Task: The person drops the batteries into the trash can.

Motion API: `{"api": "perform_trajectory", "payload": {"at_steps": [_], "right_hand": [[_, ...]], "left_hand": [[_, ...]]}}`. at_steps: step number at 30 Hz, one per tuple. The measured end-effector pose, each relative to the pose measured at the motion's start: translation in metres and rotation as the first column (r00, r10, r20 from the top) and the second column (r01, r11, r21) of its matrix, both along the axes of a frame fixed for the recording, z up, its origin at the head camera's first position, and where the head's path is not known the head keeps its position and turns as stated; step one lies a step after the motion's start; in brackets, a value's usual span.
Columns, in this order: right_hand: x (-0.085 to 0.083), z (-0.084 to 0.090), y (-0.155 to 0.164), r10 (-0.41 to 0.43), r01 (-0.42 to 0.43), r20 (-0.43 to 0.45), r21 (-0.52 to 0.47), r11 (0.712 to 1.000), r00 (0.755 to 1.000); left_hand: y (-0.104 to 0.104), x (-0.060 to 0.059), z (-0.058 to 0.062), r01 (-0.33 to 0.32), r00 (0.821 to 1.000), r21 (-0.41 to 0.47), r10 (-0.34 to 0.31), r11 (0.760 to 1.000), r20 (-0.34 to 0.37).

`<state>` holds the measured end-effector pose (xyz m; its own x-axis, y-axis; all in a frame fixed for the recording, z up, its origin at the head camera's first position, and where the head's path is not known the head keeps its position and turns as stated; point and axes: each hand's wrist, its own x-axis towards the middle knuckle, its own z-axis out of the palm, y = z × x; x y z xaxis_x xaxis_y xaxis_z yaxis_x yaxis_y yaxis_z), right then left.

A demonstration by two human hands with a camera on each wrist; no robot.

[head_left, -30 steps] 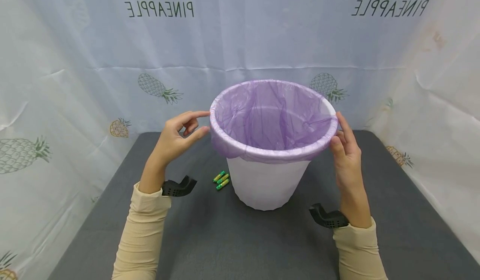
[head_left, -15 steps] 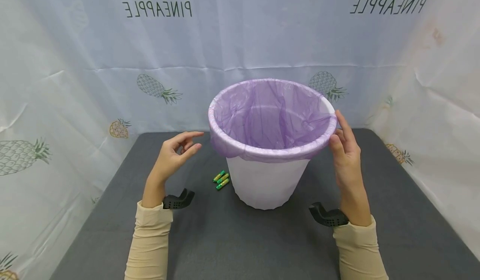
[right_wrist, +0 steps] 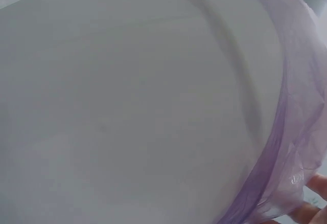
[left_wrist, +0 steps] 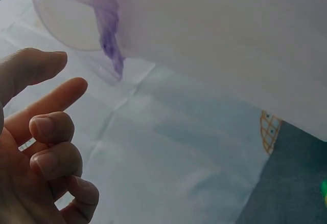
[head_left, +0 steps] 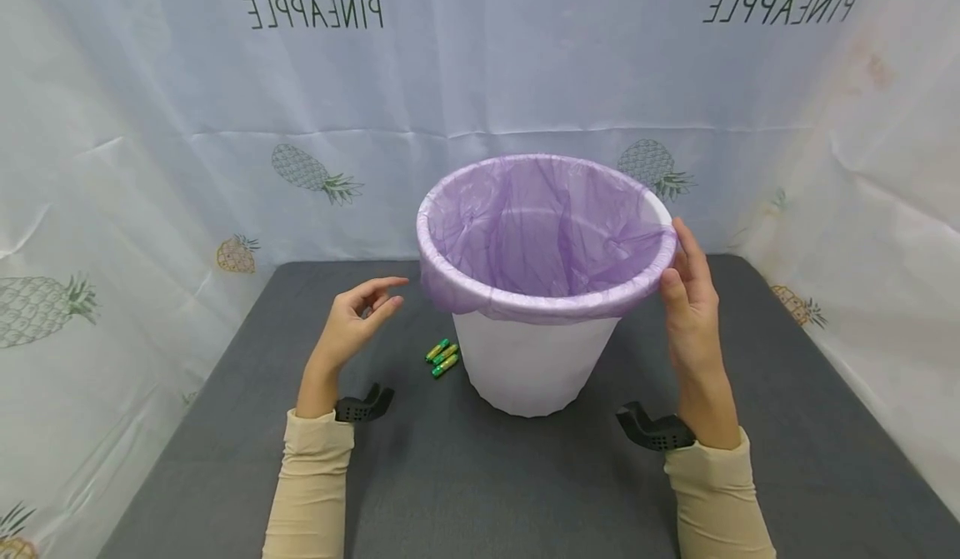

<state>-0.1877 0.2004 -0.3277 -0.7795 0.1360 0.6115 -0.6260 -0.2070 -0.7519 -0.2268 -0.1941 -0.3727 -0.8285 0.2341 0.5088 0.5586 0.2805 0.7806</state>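
Head view: the bin [head_left: 534,367] stands upright on the tabletop [head_left: 495,484], just right of the middle of the frame, with the purple liner [head_left: 532,251] hanging inside it and folded out over the rim [head_left: 558,302]. The left hand [head_left: 356,313], left of centre, holds nothing; its thumb and forefinger are slightly parted, near the bin but not touching. The right hand [head_left: 692,309] rests its fingertips against the covered rim at right and looks to grip only lightly, if at all.

The step appears to be settling the liner. The weak spot is at the bin's upper right, where a white strip shows inside the rim; there it would be best to ease the fold evenly and not tug the thin film. Light pressure from the right hand should steady the bin. The left hand had best stay clear of the batteries [head_left: 445,366] lying beside the bin's left side.
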Motion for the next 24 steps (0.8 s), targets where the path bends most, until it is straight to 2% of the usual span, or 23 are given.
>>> {"api": "perform_trajectory", "payload": {"at_steps": [8, 17, 24], "right_hand": [[-0.003, 0.000, -0.005, 0.054, -0.056, -0.137, -0.014, 0.998, 0.989], [-0.007, -0.002, -0.010, 0.062, -0.071, -0.175, -0.046, 0.996, 0.983], [-0.007, -0.002, -0.006, 0.085, -0.105, -0.167, -0.114, 0.988, 0.982]], "left_hand": [[-0.004, -0.009, -0.012, -0.006, 0.994, -0.023, 0.009, 1.000, 0.111], [-0.005, -0.020, -0.031, -0.002, 0.974, -0.099, 0.024, 0.995, 0.227], [-0.008, -0.027, -0.051, 0.060, 0.957, -0.217, 0.006, 0.974, 0.291]]}}
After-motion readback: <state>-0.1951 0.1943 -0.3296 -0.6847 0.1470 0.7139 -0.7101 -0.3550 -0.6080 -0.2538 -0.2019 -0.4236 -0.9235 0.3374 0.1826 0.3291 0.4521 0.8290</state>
